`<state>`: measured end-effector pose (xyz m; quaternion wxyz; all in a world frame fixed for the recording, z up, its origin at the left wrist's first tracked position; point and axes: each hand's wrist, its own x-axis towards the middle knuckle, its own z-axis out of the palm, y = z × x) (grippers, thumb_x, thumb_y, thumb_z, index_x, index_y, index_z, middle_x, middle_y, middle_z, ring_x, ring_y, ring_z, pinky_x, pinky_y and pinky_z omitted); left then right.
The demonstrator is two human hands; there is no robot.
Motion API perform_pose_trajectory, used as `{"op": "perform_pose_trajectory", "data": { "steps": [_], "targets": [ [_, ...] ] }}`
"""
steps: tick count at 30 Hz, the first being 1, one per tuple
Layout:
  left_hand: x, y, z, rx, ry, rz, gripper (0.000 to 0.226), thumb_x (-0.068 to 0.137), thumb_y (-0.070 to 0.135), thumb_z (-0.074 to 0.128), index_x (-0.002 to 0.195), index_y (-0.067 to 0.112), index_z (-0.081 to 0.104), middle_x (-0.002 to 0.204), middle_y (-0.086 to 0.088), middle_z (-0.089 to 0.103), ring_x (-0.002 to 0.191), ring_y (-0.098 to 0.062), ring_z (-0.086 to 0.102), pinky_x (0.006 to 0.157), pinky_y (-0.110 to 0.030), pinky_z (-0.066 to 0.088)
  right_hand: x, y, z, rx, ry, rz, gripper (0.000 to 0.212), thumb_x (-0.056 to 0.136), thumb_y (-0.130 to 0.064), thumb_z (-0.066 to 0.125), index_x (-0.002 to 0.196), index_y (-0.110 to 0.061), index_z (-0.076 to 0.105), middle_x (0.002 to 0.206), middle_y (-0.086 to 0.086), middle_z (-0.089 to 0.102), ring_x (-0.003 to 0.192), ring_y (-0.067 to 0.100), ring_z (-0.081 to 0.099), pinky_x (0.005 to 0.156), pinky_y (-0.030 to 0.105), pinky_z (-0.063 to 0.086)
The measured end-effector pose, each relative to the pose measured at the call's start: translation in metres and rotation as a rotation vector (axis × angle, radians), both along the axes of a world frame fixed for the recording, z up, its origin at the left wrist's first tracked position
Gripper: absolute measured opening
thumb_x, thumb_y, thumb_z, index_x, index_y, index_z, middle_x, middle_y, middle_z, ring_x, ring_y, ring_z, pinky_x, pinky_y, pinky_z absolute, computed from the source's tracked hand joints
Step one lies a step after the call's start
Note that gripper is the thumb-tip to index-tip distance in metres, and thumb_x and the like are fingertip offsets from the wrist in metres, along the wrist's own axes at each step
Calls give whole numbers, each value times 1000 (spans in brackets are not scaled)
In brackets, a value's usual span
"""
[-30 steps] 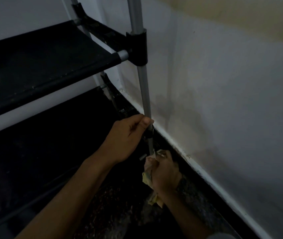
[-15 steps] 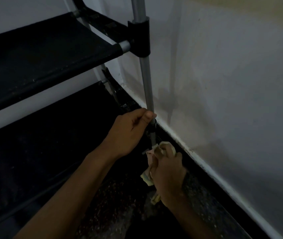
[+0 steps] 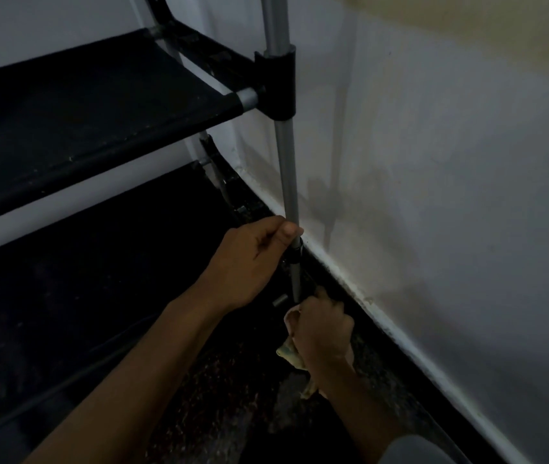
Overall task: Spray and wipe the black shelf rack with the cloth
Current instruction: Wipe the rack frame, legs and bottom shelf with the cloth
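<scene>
Sliding lower since 0.5 s ago, right hand (image 3: 321, 333) grip clamps cloth (image 3: 288, 353); left hand (image 3: 253, 262) grips pole (image 3: 286, 169).

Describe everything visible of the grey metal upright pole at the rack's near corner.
The grey metal upright pole is a slim, smooth tube, standing upright close to the white wall. A black plastic connector clamps it and joins a black fabric shelf. The left hand grips it low down; the right hand presses a crumpled pale cloth at its base.
</scene>
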<state>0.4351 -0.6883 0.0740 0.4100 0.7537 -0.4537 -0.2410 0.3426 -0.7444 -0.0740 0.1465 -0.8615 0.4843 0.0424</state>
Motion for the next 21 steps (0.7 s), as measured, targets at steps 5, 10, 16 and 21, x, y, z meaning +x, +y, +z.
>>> {"op": "perform_pose_trajectory", "data": {
  "steps": [5,10,16,21],
  "targets": [
    [0,1,-1,-9,-8,-9,31,83,57,35,90,41,60,104,-7,70,92,-10,63,81,-14,48,-11,11,-14,-84,-168,-72,32,60,-34,85,86,-18,75,97,6,66,68,34,62,41,33,45],
    [2,-1,-4,-17,-5,-1,28,86,57,36,86,42,60,104,-8,70,95,-11,63,82,-15,48,-11,12,-7,-73,-130,-75,25,64,-33,86,76,-15,73,110,7,61,75,35,61,46,33,43],
    [2,0,-4,-16,-14,5,35,84,54,36,96,36,64,104,-15,69,94,-16,63,80,-13,47,-38,18,15,275,322,250,39,102,-31,44,140,-24,45,162,7,-3,136,37,29,101,38,39],
    [1,0,-3,-5,-14,7,41,84,54,36,100,32,65,104,-14,69,90,-12,63,80,-14,47,-50,17,19,200,-62,6,19,93,-34,56,109,-33,66,139,-9,43,111,26,53,85,32,49]
  ]
}}
